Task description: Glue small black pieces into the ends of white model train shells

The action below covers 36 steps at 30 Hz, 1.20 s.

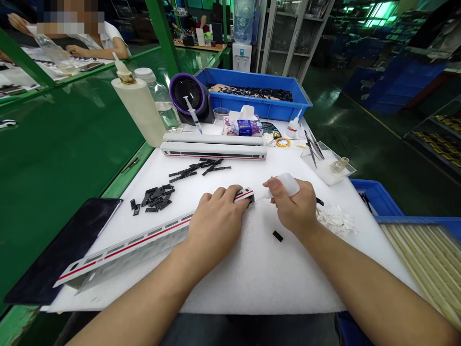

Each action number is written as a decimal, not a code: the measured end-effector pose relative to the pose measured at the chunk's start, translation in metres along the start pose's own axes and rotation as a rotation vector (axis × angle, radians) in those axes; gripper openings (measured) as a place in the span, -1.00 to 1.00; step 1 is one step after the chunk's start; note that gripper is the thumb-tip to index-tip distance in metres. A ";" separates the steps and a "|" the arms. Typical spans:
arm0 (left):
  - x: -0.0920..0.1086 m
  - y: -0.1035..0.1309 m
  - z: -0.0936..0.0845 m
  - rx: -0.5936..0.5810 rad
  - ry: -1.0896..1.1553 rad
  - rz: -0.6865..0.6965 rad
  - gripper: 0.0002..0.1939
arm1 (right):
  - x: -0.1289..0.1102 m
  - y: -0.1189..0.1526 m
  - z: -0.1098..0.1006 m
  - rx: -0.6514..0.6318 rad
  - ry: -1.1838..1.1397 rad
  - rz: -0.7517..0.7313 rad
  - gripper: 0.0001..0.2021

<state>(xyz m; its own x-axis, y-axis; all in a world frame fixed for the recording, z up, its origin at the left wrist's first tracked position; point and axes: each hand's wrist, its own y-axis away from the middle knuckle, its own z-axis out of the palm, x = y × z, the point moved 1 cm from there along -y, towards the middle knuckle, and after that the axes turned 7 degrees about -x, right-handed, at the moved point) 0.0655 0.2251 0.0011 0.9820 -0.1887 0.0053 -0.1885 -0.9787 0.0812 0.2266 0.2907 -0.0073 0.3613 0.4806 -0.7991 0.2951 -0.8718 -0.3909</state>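
A long white train-car shell (144,240) with a red stripe lies slanted on the white foam-topped table, its hollow side towards me. My left hand (218,216) is wrapped round its right end. Just right of that end, my right hand (297,202) grips a small white squeeze bottle (288,184), its nozzle pointing left at the shell's open end. One small black piece (277,236) lies below my right hand. Several black pieces (156,198) are heaped left of my left hand, and longer black strips (194,169) lie behind them.
Two more white shells (216,151) lie at the back, near a tissue box (244,126), a syringe (193,115) and a blue bin (259,105). Tweezers and a clear plate (327,168) are at the right, beyond crumpled tissue (336,220). A person (97,41) sits at the back left.
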 end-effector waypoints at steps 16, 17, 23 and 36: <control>-0.001 -0.001 0.000 -0.007 0.000 0.001 -0.63 | 0.001 -0.001 -0.002 0.009 -0.002 0.002 -0.53; -0.001 -0.001 0.000 -0.009 -0.007 0.002 -0.63 | 0.001 -0.001 -0.003 0.012 -0.002 0.004 -0.53; -0.001 -0.002 0.000 -0.021 -0.011 -0.003 -0.63 | 0.002 -0.002 -0.003 0.021 -0.001 0.014 -0.53; -0.004 -0.003 0.002 -0.024 0.014 0.011 -0.65 | 0.008 -0.023 -0.055 0.380 -0.793 0.088 -0.72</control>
<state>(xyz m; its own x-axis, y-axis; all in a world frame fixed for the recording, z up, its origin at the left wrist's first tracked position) 0.0619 0.2284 -0.0015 0.9799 -0.1982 0.0204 -0.1993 -0.9743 0.1049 0.2712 0.3200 0.0209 -0.3932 0.3265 -0.8595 -0.0702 -0.9427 -0.3260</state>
